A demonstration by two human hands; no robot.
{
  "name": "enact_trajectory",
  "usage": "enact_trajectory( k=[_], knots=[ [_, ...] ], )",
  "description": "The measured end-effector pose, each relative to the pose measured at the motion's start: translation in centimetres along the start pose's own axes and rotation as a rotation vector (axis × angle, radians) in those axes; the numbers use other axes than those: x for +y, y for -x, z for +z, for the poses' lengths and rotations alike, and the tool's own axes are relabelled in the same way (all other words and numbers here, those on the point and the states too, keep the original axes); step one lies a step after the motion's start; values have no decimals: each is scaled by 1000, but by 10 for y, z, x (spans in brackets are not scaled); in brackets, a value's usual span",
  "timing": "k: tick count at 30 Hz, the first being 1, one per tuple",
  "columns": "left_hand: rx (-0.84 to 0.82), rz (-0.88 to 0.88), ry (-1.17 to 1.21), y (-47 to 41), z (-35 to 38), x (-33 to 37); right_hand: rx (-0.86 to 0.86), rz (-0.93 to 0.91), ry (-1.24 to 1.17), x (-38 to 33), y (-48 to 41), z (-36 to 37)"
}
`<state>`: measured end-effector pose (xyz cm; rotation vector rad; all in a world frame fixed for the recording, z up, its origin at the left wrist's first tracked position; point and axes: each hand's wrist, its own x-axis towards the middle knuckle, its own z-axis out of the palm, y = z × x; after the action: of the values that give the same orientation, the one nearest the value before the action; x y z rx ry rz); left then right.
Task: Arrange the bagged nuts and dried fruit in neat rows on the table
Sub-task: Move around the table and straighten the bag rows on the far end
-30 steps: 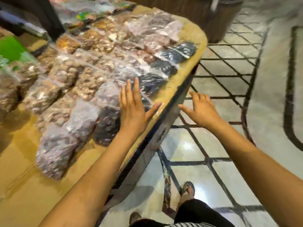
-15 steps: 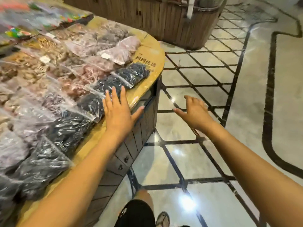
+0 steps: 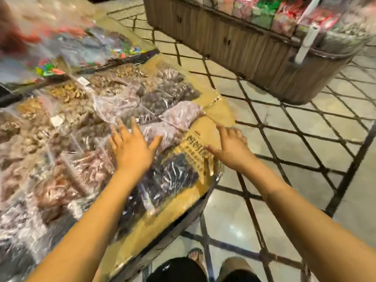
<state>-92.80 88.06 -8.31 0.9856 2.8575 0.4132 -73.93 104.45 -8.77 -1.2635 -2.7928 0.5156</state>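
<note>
This is a shop, a market-style store selling loose snack goods. The near worktop (image 3: 162,222) is covered with clear bags (image 3: 168,176) of nuts and dried fruit laid side by side, some bearing small white labels (image 3: 57,120). Far left, bright wrapped sweets (image 3: 48,69) lie heaped in another display. Far right stands a wood-slatted display bin (image 3: 234,43) filled with colourful packets (image 3: 262,15). Between them runs a polished tiled floor (image 3: 305,139) with dark diagonal lines, like a shop aisle.
</note>
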Motion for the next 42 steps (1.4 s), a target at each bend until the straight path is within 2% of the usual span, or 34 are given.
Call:
enact_trajectory(
  k=[6,10,13,17,22,27,29,34,39,42],
  knots=[
    [2,-249,19,-63,13,25,-86,-232,12,16,-118,-18],
    [98,-468,77,-81,21,26,-128,-464,53,1,-190,-26],
    [112,-658,91,-87,23,32,-208,-621,77,-17,-227,-30],
    [192,-803,52,-83,24,45,-254,-792,142,-51,-272,-22],
    [258,-962,55,-57,20,50,-304,-884,89,-115,-296,2],
    [299,-915,72,-40,28,44,-275,-954,98,-175,-309,37],
    [288,-921,72,-38,31,42,-234,-1009,182,-196,-312,49],
    [241,-944,105,-35,32,40,-300,-1027,397,-230,-331,73],
    [259,-974,140,-41,26,45,-195,-1120,318,-228,-324,65],
    [286,-967,138,-56,24,59,-161,-1206,170,-215,-329,61]
  ],
)
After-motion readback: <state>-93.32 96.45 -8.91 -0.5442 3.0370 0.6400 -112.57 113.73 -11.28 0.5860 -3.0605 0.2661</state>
